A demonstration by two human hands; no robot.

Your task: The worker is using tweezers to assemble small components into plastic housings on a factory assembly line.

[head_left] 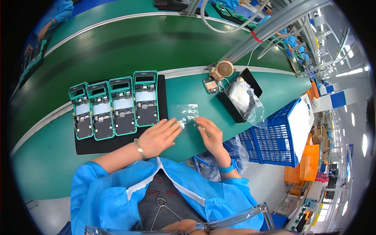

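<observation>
Green bench [184, 96]: black mat [117, 143], film [187, 111]

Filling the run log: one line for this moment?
left hand: flat on film | right hand: fingertips on film | devices: four on tray

An electronics assembly factory is shown. A long green conveyor belt [129, 43] is run across the far side, bordered by a green workbench [188, 94]. Four teal device housings with exposed circuit boards [113, 105] are laid on a black mat [117, 143] at the left. Blue plastic crates [274, 137] are stacked at the right, and blue work smocks [58, 11] are worn at the far left station.
</observation>
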